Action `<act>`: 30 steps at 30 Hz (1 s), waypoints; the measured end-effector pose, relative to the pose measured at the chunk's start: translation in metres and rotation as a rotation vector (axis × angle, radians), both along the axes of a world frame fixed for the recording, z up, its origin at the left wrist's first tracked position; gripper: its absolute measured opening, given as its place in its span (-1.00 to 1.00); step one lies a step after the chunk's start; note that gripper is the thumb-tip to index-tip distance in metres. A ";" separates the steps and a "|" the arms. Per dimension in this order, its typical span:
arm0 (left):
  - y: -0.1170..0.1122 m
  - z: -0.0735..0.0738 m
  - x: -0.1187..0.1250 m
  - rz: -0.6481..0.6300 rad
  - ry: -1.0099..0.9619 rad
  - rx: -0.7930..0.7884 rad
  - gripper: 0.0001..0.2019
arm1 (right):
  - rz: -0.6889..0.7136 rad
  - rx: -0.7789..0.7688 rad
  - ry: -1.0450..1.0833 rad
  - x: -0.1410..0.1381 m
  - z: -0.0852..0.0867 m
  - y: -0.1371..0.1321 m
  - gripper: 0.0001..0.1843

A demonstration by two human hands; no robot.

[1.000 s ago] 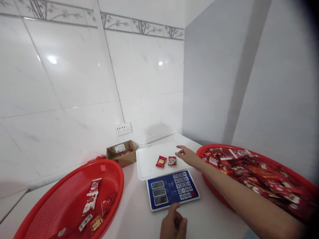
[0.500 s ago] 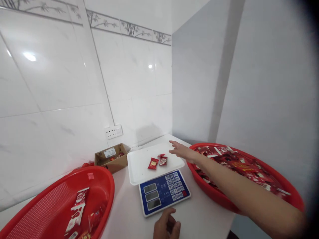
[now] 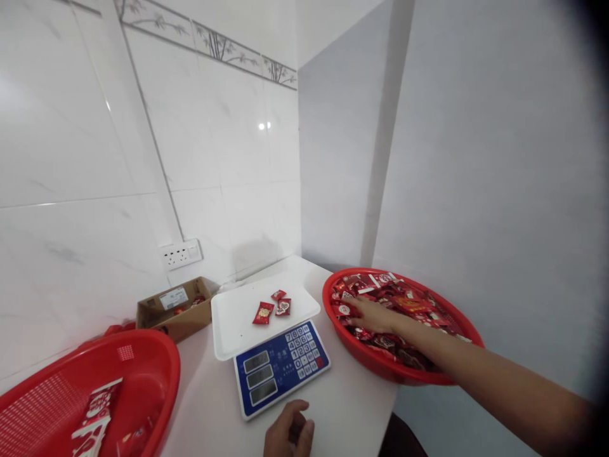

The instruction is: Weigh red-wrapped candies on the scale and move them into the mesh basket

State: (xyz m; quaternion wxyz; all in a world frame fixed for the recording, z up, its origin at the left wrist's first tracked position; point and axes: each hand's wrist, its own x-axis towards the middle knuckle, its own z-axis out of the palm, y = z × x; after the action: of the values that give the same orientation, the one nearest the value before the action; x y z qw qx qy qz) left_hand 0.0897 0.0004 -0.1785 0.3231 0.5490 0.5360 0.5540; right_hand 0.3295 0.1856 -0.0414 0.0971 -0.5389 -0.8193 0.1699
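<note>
My right hand lies among the red packets in the full red basket on the right, fingers flat on the heap and holding nothing I can see. My left hand rests loosely curled on the white table near its front edge, just below the scale's blue keypad. On the scale's white tray lie three small red packets, two side by side and one behind them.
A second red basket at the lower left holds a few packets. An open cardboard box stands against the tiled wall under a wall socket. The grey partition closes the right side.
My right hand left a third packet on the scale tray and moved right into the full basket. The view swung to the right; my left hand stayed put.
</note>
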 end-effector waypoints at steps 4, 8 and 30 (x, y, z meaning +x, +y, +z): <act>0.000 0.000 -0.006 0.018 -0.010 -0.020 -0.54 | -0.006 0.024 0.063 0.005 0.005 0.011 -0.56; 0.002 -0.006 -0.008 0.012 -0.051 -0.069 -0.50 | -0.102 0.083 0.165 0.020 0.024 0.018 -0.59; 0.001 -0.004 -0.007 0.013 -0.064 -0.104 -0.51 | 0.184 -0.046 -0.002 0.012 0.037 -0.037 -0.71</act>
State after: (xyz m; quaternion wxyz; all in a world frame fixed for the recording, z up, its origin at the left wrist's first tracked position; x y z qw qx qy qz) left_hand 0.0823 0.0015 -0.1827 0.3644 0.5100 0.5571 0.5448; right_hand 0.3419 0.1486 -0.0043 0.0681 -0.4637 -0.8613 0.1964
